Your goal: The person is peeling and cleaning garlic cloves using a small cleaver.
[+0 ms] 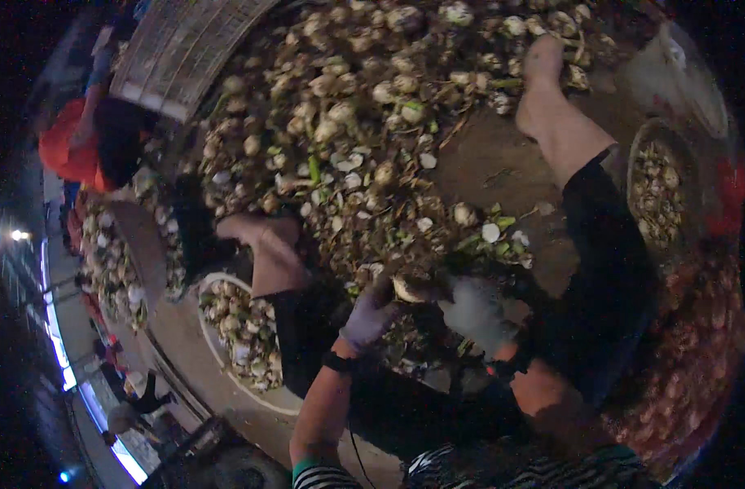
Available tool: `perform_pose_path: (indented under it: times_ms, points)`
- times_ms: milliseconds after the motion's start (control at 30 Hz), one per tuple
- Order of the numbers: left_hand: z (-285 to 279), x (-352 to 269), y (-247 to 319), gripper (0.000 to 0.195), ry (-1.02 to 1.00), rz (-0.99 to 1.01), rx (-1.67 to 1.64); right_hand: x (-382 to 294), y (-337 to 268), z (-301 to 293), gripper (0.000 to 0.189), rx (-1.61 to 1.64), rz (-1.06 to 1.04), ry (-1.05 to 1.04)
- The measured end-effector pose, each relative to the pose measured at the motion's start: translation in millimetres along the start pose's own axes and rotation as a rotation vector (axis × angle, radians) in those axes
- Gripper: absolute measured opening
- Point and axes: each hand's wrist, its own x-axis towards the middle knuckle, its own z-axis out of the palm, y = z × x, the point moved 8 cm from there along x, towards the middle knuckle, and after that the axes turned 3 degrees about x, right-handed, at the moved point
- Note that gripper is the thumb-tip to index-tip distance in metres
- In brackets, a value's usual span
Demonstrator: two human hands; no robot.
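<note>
My left hand point(369, 318), in a pale glove, grips a soil-stained whitish bulb point(412, 287) between my knees. Just right of the bulb is my right hand point(479, 312), also gloved and blurred by motion. Its fingers are turned toward the bulb, and shadow hides whether they hold a tool. Beneath and in front of both hands lie brown and green trimmings point(378, 229) mixed with white cut slices point(491, 232). Beyond them spreads a large heap of dirty bulbs point(348, 91), some with green stems.
My bare feet point(543, 67) rest by the heap. A pale-rimmed basin point(210, 342) of bulbs stands left of my leg; another basin point(635, 159) holds bits at right. Reddish filled sacks point(684, 342) lie lower right. A person in a red top point(73, 143) works at upper left beside a slatted panel point(189, 49).
</note>
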Motion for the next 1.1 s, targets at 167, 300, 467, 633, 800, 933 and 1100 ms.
perform_pose_path:
  times_ms: [167,300,467,633,800,933,1100]
  points:
    - [22.2,-35.2,21.8,0.07,0.121,-0.06,-0.351,-39.9,-44.6,7.6,0.053,-0.319,-0.512,0.16]
    - [-3.1,-63.0,-25.4,0.067,0.24,-0.171,-0.372,-49.7,-71.0,26.3,0.057,-0.364,-0.53,0.084]
    - [9.9,-73.1,-2.9,0.074,0.329,-0.173,-0.368,-43.8,-53.5,21.5,0.057,-0.383,-0.594,0.312]
    - [76.5,-48.7,56.6,0.078,-0.231,-0.005,0.11,-20.0,63.2,38.2,0.031,0.191,-0.073,-0.056]
    - [16.7,-44.2,78.1,0.073,0.258,0.147,0.191,-13.6,16.1,4.1,0.031,0.134,0.173,-0.006]
    - [12.7,-49.4,79.1,0.067,0.381,0.253,0.57,-34.7,-35.9,5.6,0.04,-0.327,-0.219,0.065]
    - [51.7,-54.1,104.8,0.064,0.39,0.375,0.676,-6.4,19.8,38.4,0.035,-0.109,-0.182,-0.085]
